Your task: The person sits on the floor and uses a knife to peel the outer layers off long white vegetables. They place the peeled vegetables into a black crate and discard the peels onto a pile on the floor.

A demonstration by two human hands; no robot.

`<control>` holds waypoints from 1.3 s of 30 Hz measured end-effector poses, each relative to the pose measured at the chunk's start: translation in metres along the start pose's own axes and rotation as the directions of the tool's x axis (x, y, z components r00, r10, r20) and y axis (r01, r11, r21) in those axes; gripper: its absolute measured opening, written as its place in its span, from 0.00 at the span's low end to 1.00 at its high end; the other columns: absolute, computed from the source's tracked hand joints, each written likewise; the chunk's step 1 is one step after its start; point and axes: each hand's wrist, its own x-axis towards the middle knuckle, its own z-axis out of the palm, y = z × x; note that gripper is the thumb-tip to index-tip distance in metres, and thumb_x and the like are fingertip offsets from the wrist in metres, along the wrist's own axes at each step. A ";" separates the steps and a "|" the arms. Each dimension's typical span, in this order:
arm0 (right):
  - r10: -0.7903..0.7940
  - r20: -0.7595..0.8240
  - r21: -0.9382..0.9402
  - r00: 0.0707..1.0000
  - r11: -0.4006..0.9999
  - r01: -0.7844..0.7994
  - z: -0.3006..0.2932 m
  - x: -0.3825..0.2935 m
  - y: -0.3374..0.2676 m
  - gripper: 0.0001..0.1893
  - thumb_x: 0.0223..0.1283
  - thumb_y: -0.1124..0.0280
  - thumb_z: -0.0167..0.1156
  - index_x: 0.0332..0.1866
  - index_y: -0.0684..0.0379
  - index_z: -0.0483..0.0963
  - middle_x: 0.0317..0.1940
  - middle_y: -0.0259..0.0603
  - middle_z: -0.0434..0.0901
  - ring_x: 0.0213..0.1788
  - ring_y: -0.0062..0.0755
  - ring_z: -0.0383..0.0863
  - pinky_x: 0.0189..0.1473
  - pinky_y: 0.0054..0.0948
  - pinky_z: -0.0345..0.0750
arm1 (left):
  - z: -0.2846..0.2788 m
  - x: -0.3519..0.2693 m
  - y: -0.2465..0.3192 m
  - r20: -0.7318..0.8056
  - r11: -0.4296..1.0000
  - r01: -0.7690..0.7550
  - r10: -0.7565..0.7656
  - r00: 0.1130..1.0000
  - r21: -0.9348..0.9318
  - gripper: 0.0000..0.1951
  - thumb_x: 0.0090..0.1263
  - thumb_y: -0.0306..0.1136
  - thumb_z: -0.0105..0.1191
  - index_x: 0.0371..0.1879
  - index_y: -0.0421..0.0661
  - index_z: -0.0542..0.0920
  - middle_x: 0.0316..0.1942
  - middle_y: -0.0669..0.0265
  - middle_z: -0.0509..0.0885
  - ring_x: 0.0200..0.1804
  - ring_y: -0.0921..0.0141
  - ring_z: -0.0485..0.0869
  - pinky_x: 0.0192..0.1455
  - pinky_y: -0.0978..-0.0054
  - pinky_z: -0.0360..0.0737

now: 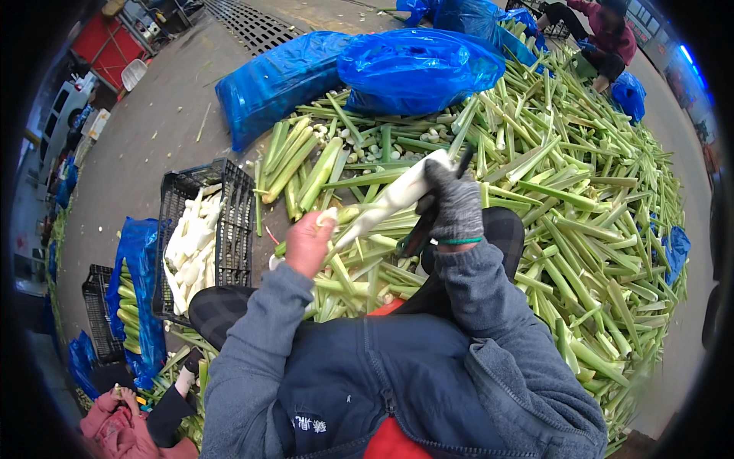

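Note:
My right hand (453, 201), in a grey knitted glove, grips a peeled white water bamboo shoot (395, 192) near its thick end. The same hand also holds a dark-handled knife (467, 160); most of its blade is hidden by the hand. The shoot slants down to the left, its thin tip close beside my bare left hand (309, 241). Between the left thumb and fingers is a small pale piece of stalk (328, 216). Left of my knee, a black plastic crate (235, 229) holds several peeled white shoots (195, 246).
Green husks (579, 229) pile up across the right side and before me. Unpeeled stalks (287, 155) lie ahead. Full blue plastic bags (421, 69) stand beyond. One person (610, 40) sits at far right, another (123, 419) at lower left beside a blue bag (140, 287).

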 end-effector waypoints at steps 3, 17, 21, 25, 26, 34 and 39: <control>-0.102 -0.153 0.117 0.983 0.986 0.121 -0.024 0.017 -0.030 0.14 0.55 0.61 0.67 0.32 0.61 0.75 0.14 0.36 0.74 0.12 0.26 0.72 0.14 0.24 0.69 | -0.037 0.004 -0.041 0.116 0.895 0.407 -0.431 0.895 0.182 0.20 0.70 0.36 0.55 0.57 0.40 0.74 0.38 0.71 0.82 0.34 0.77 0.77 0.35 0.75 0.76; 0.024 0.016 0.416 1.000 0.909 -0.029 -0.025 0.017 0.006 0.17 0.61 0.56 0.63 0.42 0.60 0.72 0.23 0.37 0.77 0.18 0.27 0.74 0.20 0.28 0.73 | 0.012 -0.010 0.093 0.188 0.446 0.189 -0.047 0.981 -0.875 0.10 0.68 0.25 0.50 0.47 0.43 0.75 0.33 0.63 0.80 0.30 0.75 0.79 0.32 0.74 0.79; -0.014 0.090 0.337 0.996 0.941 -0.017 -0.033 0.016 0.008 0.16 0.61 0.61 0.63 0.45 0.61 0.72 0.23 0.37 0.77 0.19 0.26 0.75 0.20 0.24 0.72 | 0.007 -0.009 0.091 0.150 0.438 0.180 -0.102 0.983 -0.881 0.11 0.64 0.22 0.49 0.44 0.43 0.74 0.29 0.65 0.77 0.25 0.76 0.74 0.26 0.75 0.72; -0.020 0.149 0.241 0.989 0.970 -0.017 -0.032 0.013 0.008 0.15 0.60 0.65 0.64 0.47 0.60 0.72 0.21 0.37 0.76 0.19 0.26 0.75 0.20 0.24 0.72 | 0.004 -0.009 0.094 0.061 0.449 0.114 -0.131 0.989 -0.886 0.09 0.59 0.19 0.46 0.37 0.42 0.73 0.24 0.67 0.74 0.21 0.78 0.66 0.22 0.78 0.67; 0.001 0.149 0.197 0.989 0.980 -0.030 -0.035 0.012 0.010 0.14 0.60 0.64 0.64 0.46 0.60 0.73 0.20 0.36 0.76 0.18 0.27 0.74 0.19 0.24 0.72 | 0.004 -0.009 0.094 0.041 0.463 0.094 -0.123 0.992 -0.881 0.09 0.58 0.19 0.45 0.37 0.43 0.73 0.23 0.67 0.74 0.20 0.78 0.65 0.22 0.78 0.66; 0.302 -0.024 0.249 0.953 0.925 -0.287 -0.027 0.007 0.028 0.11 0.58 0.62 0.66 0.37 0.56 0.75 0.20 0.33 0.75 0.16 0.23 0.72 0.16 0.24 0.70 | 0.001 -0.008 0.089 -0.139 0.590 -0.110 -0.003 0.990 -0.800 0.11 0.55 0.17 0.44 0.35 0.44 0.73 0.24 0.69 0.72 0.21 0.80 0.64 0.20 0.82 0.62; 0.324 -0.098 0.331 0.941 0.902 -0.276 -0.044 0.026 0.035 0.12 0.59 0.62 0.66 0.40 0.55 0.74 0.21 0.31 0.75 0.16 0.22 0.70 0.16 0.25 0.69 | -0.019 -0.007 0.105 -0.432 0.808 -0.464 0.296 0.852 -0.362 0.09 0.55 0.18 0.44 0.35 0.42 0.72 0.23 0.69 0.70 0.22 0.79 0.67 0.24 0.83 0.65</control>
